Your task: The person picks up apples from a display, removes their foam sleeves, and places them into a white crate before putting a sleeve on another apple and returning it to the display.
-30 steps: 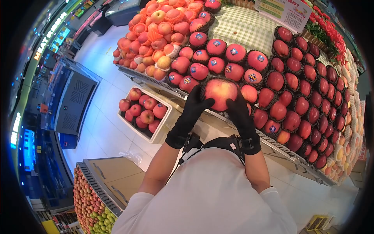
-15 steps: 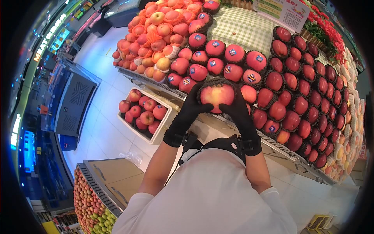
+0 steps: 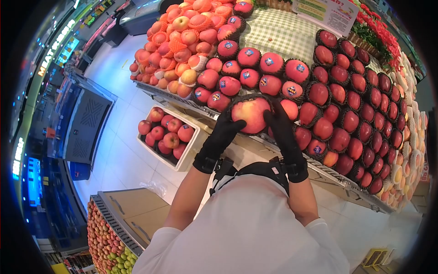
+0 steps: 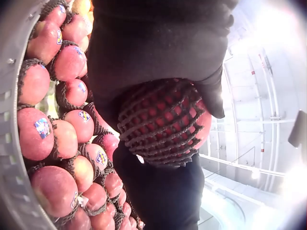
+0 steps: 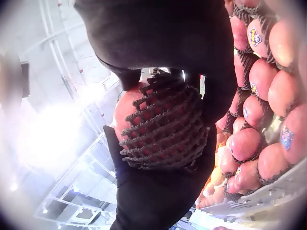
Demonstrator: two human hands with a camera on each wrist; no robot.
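Note:
A large red apple with a yellowish patch point(image 3: 250, 115) is held between both black-gloved hands in the head view, over the front edge of the fruit stand. My left hand point(image 3: 222, 132) grips its left side, thumb on the near face. On the opposite side my right hand point(image 3: 282, 130) holds it, thumb at the upper right. Dark foam netting point(image 4: 160, 124) wraps the apple's underside in the left wrist view. The right wrist view shows the same netted apple point(image 5: 163, 127) between the two gloves; fingers behind it are partly hidden.
Rows of netted red apples point(image 3: 323, 129) fill the stand beyond the hands, with orange-netted apples point(image 3: 187, 36) at the back left. A white foam box point(image 3: 194, 144) of apples stands low on the left. A checked cloth point(image 3: 278, 32) covers the stand's back.
The apple has shifted slightly left and toward the body, and turned: netting seen along its far side half a second ago shows less now. The right thumb has moved up from its lower edge.

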